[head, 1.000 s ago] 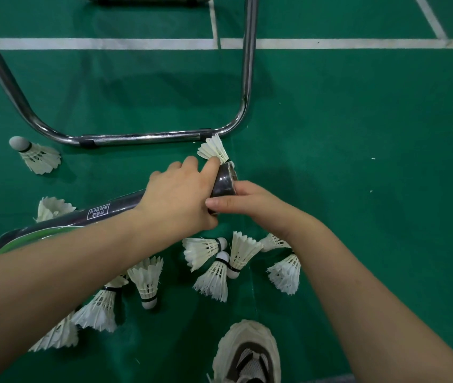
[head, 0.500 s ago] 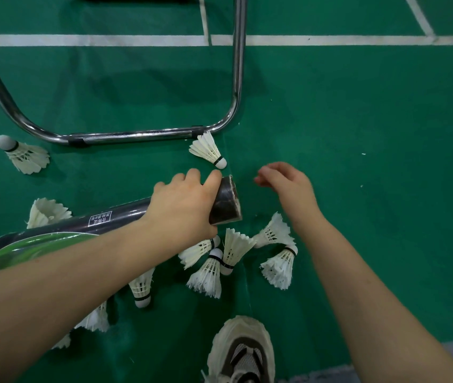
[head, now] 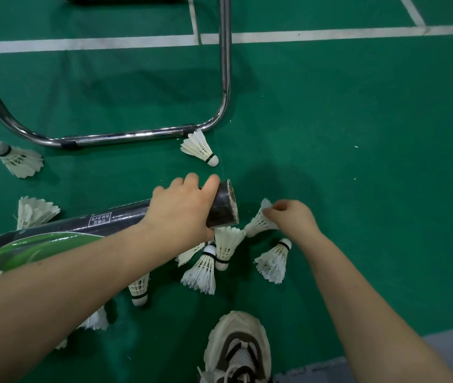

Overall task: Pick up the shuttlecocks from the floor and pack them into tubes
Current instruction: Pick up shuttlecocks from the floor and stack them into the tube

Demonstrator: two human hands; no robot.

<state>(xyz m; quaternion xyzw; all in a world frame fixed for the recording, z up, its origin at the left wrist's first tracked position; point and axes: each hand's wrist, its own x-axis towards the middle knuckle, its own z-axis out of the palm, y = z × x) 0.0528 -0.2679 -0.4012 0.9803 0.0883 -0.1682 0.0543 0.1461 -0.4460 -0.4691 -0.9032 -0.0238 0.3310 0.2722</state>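
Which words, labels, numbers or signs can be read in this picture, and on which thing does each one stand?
Small white-framed label on the black tube: two rows of white characters, too small and blurred to read.
The green print at the tube's other end: no letters can be made out.
No text visible on the shuttlecocks, shoe or floor.

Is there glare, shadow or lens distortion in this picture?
Head view: highlights glint on the chair frame and the tube; a soft shadow darkens the floor beyond the right hand; the white court line runs nearly straight, so distortion is mild.
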